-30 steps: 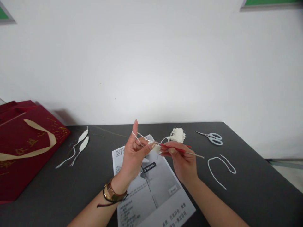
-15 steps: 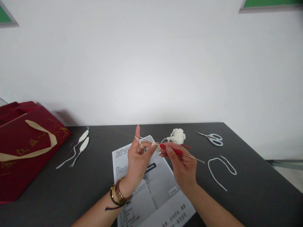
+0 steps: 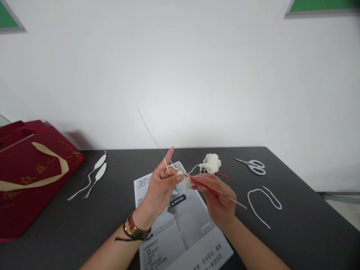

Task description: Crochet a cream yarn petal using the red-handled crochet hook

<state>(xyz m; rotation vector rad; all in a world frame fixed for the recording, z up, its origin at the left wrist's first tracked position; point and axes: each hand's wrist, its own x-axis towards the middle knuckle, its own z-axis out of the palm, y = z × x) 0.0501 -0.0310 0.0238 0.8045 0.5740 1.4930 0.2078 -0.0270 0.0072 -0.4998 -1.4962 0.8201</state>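
Head view: left hand pinches yarn above the paper; right hand grips a crochet hook, its tip hidden.

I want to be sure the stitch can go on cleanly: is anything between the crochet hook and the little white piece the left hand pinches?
Nothing visible. The right hand holds the crochet hook, its tip already at the white crocheted piece pinched in the left hand. Only the yarn looped over the raised forefinger runs there.
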